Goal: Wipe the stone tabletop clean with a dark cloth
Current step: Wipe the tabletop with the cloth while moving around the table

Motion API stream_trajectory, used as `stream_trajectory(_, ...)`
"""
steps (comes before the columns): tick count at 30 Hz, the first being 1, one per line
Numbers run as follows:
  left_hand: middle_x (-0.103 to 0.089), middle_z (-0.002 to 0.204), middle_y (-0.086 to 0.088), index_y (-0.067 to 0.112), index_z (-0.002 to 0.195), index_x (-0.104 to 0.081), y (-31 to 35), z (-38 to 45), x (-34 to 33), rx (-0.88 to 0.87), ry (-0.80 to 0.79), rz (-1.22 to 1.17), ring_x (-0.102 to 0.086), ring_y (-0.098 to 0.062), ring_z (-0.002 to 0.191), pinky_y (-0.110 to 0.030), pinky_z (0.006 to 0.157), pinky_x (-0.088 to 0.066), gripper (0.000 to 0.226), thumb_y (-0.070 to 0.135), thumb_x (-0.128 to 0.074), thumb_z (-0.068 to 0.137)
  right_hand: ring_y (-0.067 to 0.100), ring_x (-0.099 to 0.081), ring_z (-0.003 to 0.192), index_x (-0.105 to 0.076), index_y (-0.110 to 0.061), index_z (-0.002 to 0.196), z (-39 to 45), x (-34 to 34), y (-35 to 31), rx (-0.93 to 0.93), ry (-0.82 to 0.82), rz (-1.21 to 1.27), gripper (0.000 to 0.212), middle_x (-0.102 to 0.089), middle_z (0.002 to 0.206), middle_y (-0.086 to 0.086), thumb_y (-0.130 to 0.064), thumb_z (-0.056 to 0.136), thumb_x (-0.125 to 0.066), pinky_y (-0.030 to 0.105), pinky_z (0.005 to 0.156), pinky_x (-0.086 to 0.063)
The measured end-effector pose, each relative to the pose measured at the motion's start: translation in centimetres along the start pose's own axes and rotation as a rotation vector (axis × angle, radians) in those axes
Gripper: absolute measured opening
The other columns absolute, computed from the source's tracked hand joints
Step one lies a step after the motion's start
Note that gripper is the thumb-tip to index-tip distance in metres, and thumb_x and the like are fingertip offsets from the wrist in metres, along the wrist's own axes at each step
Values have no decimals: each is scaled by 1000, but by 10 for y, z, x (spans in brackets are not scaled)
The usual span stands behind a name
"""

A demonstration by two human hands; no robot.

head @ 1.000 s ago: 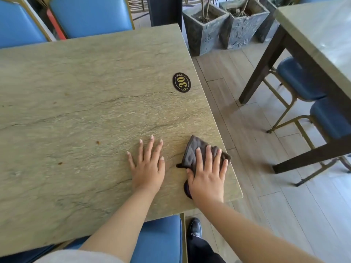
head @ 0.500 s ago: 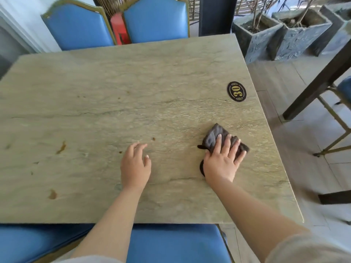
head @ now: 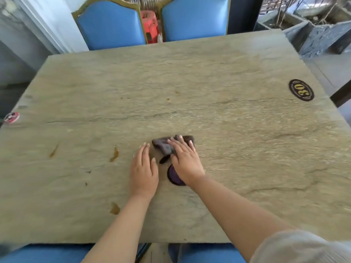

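Note:
The stone tabletop (head: 209,82) is greenish-beige with dark veins and fills most of the view. A dark brown cloth (head: 164,146) lies crumpled near the table's middle. My right hand (head: 185,162) presses flat on the cloth, fingers spread over it. A dark purple part of the cloth shows under the wrist. My left hand (head: 144,170) rests flat on the stone just left of the cloth, holding nothing. Brown stains (head: 114,154) mark the stone left of my hands, and one more stain (head: 115,208) lies nearer the front edge.
A black oval number plate "30" (head: 301,90) sits at the table's right edge. A small round red sticker (head: 11,117) is at the left edge. Two blue chairs (head: 112,25) stand at the far side, blue seats (head: 47,253) at the near side. Stone planters (head: 313,35) stand back right.
My right hand has slid the cloth leftward across the stone, toward the table's middle. My left hand now lies close beside it. My view has swung left, showing more stains.

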State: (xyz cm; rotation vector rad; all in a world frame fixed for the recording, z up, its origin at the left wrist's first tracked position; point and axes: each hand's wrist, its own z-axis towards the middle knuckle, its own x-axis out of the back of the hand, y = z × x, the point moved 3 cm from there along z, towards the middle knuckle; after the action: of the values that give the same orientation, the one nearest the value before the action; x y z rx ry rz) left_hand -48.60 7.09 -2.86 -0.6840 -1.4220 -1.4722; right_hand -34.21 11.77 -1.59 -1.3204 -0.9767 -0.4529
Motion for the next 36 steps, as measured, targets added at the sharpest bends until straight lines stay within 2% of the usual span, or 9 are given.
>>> stream_trajectory(2, -46, 146, -14, 1, 140, -46, -10, 14, 2, -23, -11, -16, -40, -27, 137, -44, 114, -32, 55, 30, -25, 97, 6, -6, 146, -36, -21, 145, 2, 7, 3, -30, 93, 64, 50, -29, 155, -6, -17, 96, -37, 24, 117, 10)
stream_trajectory(6, -41, 151, -11, 2, 143, -43, -9, 38, -3, -82, -89, 4, -34, -25, 142, -45, 117, -28, 61, 35, -21, 97, 14, 3, 148, -22, -19, 151, -7, 38, 53, -485, 347, -28, 56, -15, 160, -2, -25, 97, -35, 34, 119, 8)
stream_trajectory(13, -46, 147, -8, 5, 136, -52, -3, 59, -14, -111, -55, 30, -37, -24, 140, -44, 117, -26, 62, 46, -31, 95, 33, 17, 145, 0, -26, 152, 29, 26, 55, -782, 284, -280, 69, 6, 161, 5, -55, 95, -24, 52, 114, 15)
stream_trajectory(19, -29, 157, 1, 14, 149, -35, -4, 59, -16, -110, -110, 44, -16, -14, 148, -34, 122, -6, 75, 60, -19, 92, 32, 20, 144, 2, -33, 152, 123, 26, 47, -681, 195, -280, 63, 10, 161, 0, -58, 95, -6, 55, 113, 15)
stream_trajectory(26, -40, 151, -10, 11, 147, -36, -3, 59, -10, -95, -51, -97, -35, -26, 140, -50, 116, -28, 70, 52, -35, 91, 18, 4, 148, -22, -38, 149, 87, -9, 5, 126, -2, -351, 59, -13, 160, -10, -50, 92, -13, 44, 120, 2)
stream_trajectory(28, -35, 154, -8, 11, 151, -29, -2, 58, -10, -96, -63, -88, -31, -24, 142, -48, 117, -25, 73, 53, -34, 91, 14, 2, 148, -25, -38, 148, 82, 7, 30, 17, 83, -345, 53, -16, 159, -11, -46, 95, -21, 42, 120, 0)
stream_trajectory(32, -22, 160, 1, 17, 154, -19, -3, 58, -14, -122, -101, -23, -17, -18, 148, -39, 122, -8, 74, 57, -24, 93, 20, 11, 147, -14, -33, 151, 111, 25, 50, -550, 246, -287, 55, -1, 161, -5, -46, 99, -24, 44, 118, 10)
stream_trajectory(34, -22, 159, 2, 17, 153, -23, -6, 58, -14, -109, -115, -68, -15, -13, 148, -34, 122, -3, 71, 55, -19, 93, 23, 16, 146, -6, -32, 152, 118, 15, 30, -583, 206, -299, 58, 6, 161, -4, -49, 99, -20, 47, 117, 12)
stream_trajectory(36, -28, 158, 1, 15, 151, -32, -8, 60, -11, -53, -139, -198, -16, -10, 147, -32, 122, -5, 69, 49, -13, 93, 22, 18, 146, -3, -33, 152, 107, -1, 6, -403, 138, -320, 59, 7, 161, -6, -50, 98, -19, 46, 117, 13)
